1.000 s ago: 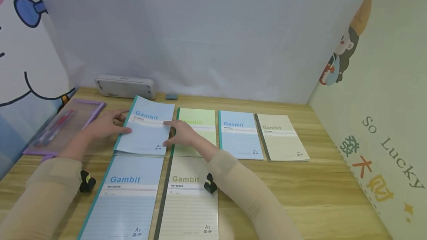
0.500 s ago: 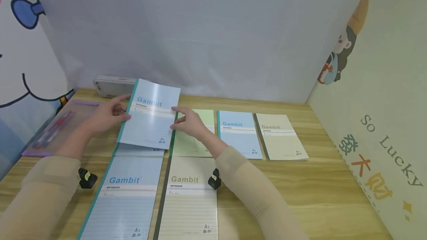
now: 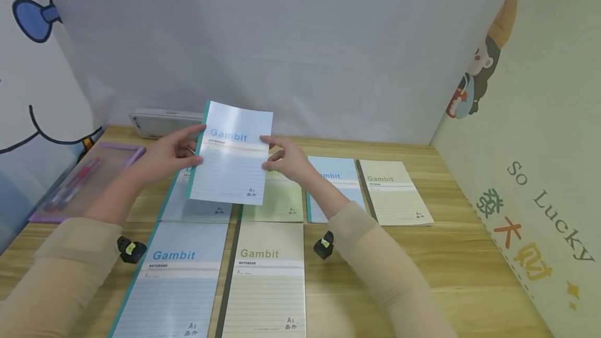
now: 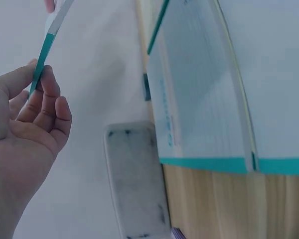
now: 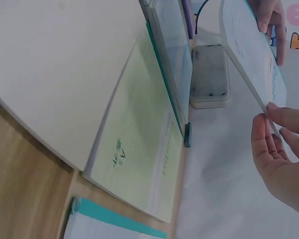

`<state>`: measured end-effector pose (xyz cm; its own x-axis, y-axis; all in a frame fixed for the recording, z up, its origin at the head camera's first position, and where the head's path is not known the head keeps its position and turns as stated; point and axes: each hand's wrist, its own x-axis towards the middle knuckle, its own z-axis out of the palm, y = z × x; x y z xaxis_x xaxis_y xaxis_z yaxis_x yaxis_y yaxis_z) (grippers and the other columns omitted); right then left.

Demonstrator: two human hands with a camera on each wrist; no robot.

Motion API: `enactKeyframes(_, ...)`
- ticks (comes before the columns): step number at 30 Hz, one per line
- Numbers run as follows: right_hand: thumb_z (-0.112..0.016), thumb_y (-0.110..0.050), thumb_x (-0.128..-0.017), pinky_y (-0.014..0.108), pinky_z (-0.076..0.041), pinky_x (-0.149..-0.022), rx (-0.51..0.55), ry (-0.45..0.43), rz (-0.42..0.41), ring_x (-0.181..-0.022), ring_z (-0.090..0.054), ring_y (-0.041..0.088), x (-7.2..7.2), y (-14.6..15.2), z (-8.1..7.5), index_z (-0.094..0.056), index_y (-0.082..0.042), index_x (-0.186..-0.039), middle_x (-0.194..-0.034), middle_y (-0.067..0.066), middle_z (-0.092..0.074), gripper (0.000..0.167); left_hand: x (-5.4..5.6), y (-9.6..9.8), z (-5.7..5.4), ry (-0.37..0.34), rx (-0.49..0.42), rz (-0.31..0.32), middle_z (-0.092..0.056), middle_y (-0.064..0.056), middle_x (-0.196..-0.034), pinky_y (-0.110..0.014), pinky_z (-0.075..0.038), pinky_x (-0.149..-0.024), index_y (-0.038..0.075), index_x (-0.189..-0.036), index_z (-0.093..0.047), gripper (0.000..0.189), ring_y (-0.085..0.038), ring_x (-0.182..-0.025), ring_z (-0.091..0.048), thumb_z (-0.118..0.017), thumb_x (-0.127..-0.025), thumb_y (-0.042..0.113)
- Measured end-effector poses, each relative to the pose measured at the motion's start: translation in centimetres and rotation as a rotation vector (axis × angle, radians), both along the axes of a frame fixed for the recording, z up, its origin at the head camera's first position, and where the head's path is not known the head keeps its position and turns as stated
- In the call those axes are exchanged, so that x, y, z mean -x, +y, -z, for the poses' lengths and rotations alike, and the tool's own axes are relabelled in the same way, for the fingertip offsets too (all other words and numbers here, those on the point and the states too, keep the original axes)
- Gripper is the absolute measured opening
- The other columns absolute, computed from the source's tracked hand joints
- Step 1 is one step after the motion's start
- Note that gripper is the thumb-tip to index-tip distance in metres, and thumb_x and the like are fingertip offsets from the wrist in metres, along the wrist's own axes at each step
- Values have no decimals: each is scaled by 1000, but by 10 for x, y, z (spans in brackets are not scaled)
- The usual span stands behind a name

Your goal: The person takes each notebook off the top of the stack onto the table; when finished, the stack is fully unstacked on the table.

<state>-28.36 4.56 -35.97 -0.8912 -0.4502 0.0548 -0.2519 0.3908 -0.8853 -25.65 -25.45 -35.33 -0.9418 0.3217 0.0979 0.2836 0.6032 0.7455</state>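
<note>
A blue Gambit notebook [image 3: 232,166] with a teal spine is held up, tilted, above the back row of notebooks. My left hand [image 3: 166,155] pinches its spine edge between thumb and fingers. On the opposite edge, my right hand [image 3: 292,161] pinches it the same way, as the right wrist view also shows. Partly hidden below it lie another blue notebook [image 3: 199,214] and a green notebook [image 3: 286,202]. Further right in that row are a blue notebook [image 3: 343,192] and a beige notebook [image 3: 399,197]. Nearer me lie a blue notebook [image 3: 173,291] and a beige notebook [image 3: 267,296].
At the back left, a pale grey case [image 3: 150,123] stands by the white backdrop [image 3: 300,56]. A purple-edged pouch [image 3: 84,186] with pens inside lies at the left. A small dark block [image 5: 188,134] sits behind the green notebook. A printed panel [image 3: 516,171] borders the table's right side.
Both hands have raised the blue notebook off the back-left spot and carried it up and to the right. The blue notebook beneath it has come into view.
</note>
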Motion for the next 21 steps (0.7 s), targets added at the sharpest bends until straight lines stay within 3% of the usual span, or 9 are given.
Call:
enactKeyframes(5,-69,-2,-84,27,-51,-79,53,-15,-39,-90,-60,15,-2,21,-17,-43,-21,-142,-132,2,-43,67,-2,19,-11,26,-6,15,-61,-8,-102,-21,-49,-74,27,-151,-22,75,-17,-91,-58,-65,-90,23)
enactKeyframes(12,-69,-1,-84,27,-51,-80,15,-9,-59,-84,-58,15,-6,54,-36,-36,-20,-146,-128,8,-44,73,-9,50,-26,22,-59,100,-49,-16,-124,-23,-49,-70,23,-152,-21,80,-22,-90,-57,-68,-88,16)
enactKeyframes(16,-70,-3,-83,27,-51,-79,-40,2,-60,-86,-58,17,-10,72,-42,-34,-23,-147,-127,10,-46,76,-13,68,-34,22,-36,104,-52,-13,-120,-26,-49,-72,23,-151,-22,82,-20,-87,-59,-70,-86,15)
enactKeyframes(21,-72,-4,-82,26,-52,-77,-82,28,-92,-88,-58,19,-17,95,-48,-32,-23,-148,-122,11,-46,79,-19,91,-42,73,25,92,-55,-10,-107,-31,-47,-77,15,-150,-25,84,-20,-86,-53,-74,-82,15)
